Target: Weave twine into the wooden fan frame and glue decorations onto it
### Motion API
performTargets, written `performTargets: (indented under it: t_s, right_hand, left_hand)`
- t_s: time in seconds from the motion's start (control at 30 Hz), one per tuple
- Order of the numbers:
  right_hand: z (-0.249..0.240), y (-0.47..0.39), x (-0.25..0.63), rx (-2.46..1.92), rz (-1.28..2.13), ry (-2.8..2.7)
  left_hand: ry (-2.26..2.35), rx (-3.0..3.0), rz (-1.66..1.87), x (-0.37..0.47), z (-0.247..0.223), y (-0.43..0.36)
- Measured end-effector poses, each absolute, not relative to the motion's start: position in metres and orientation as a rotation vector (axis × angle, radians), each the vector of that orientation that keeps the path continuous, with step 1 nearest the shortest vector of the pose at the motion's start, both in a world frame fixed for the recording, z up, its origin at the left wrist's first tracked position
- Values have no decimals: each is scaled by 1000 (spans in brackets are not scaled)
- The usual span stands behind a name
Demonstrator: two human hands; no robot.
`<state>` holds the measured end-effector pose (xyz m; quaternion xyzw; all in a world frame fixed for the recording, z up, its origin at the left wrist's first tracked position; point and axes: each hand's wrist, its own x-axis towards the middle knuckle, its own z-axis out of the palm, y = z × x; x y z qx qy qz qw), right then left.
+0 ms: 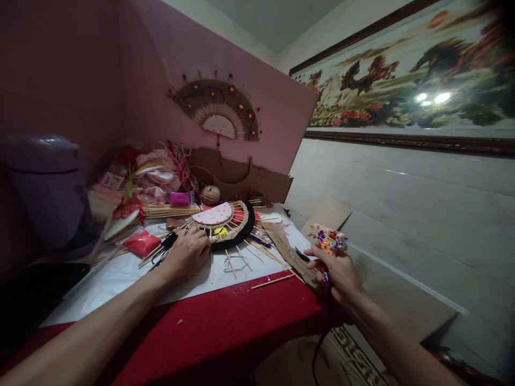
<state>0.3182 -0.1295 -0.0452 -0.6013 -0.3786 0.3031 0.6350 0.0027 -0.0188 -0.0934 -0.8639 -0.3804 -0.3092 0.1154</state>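
Note:
A half-round fan (243, 228) made of thin sticks, with a black outer band, lies on the white paper. At its centre sits a pale pink half-disc (213, 214) with red dots. My left hand (191, 246) rests on the fan's left end, fingers curled over it; the fingertips are partly hidden. Off the table's right side, my right hand (336, 273) grips a flower-patterned glue gun (330, 239) with a dark cord hanging below. Loose thin sticks (273, 281) lie around the fan, and a torn cardboard strip (292, 254) is between it and my right hand.
A finished fan (217, 110) is pinned on the pink board (277, 107) behind. Twine (210, 194), pink cloth (155, 171) and a red packet (141, 244) sit at the back left. A lidded bin (44, 193) stands left. Red cloth (241, 321) covers the table's front.

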Motion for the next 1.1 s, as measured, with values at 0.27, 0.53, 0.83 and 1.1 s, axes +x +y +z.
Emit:
performTargets:
  t_s: [0.27,0.53,0.83,1.1]
  right_hand:
    - [-46,-121,246,-1414,1100,-1556]
    - [-63,-87,208,-1330,1354,-1728]
    - [-66,-75,201,-1306,1436,-1749]
    - [-61,-74,192,-1241,1409,-1681]
  left_hand:
    - [-1129,-2533,-885,4,-93,-22]
    - [-1227,-2607,-865,5,-93,-20]
    - [-1240,-2634,-928,4,-96,-15]
    - [-1268,-2658,-904,4,-93,-17]
